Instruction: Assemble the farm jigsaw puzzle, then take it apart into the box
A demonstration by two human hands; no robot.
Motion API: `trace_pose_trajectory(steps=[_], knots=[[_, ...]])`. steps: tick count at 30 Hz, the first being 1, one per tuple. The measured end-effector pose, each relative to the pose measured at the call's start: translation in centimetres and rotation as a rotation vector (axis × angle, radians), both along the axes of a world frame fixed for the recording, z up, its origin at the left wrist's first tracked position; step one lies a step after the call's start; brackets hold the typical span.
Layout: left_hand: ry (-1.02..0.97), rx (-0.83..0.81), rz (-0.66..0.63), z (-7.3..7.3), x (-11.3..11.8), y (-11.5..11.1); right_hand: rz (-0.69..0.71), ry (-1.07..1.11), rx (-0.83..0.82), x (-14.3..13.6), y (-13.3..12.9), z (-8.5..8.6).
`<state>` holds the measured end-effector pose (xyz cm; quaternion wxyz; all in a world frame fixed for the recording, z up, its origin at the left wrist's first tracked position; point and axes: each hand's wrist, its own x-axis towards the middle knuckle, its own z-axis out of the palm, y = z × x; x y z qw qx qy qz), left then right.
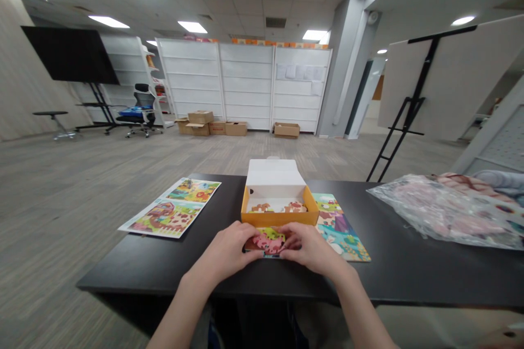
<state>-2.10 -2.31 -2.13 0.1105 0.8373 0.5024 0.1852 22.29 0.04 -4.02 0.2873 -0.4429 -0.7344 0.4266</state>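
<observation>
My left hand (231, 248) curls its fingers and thumb round the left side of a pink animal-shaped cutout piece (264, 242). On the other side my right hand (307, 248) pinches the same piece's right edge. A yellow-green shape (271, 233) shows just behind the pink one. Beneath them is a colourful printed sheet or board, mostly hidden by my hands. Right behind my hands an orange box (280, 218) stands with its white lid (274, 173) raised, and brown animal cutouts (295, 207) lie inside it.
On the black table (180, 263), a printed picture sheet (170, 210) lies at the left. An illustrated board (341, 229) lies partly behind the box's right side. Clear plastic bags (442, 210) fill the right end. Beyond stand an easel (409, 109) and cardboard boxes (200, 122).
</observation>
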Motion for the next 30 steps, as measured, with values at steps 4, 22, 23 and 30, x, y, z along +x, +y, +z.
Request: trace_pose_trajectory(steps=[4,22,23,30], knots=[[-0.017,-0.003,-0.019,0.2,0.3,0.0,0.016,-0.018,0.015,0.0,0.1,-0.4],[-0.031,0.069,0.019,0.5,1.1,-0.2,0.042,0.063,-0.098,0.7,0.5,-0.7],[-0.045,0.089,0.004,0.4,1.4,-0.3,0.042,0.088,-0.113,0.7,0.5,-0.6],[-0.171,-0.012,-0.167,0.3,3.7,-1.1,0.055,0.28,-0.297,0.9,0.3,1.0]])
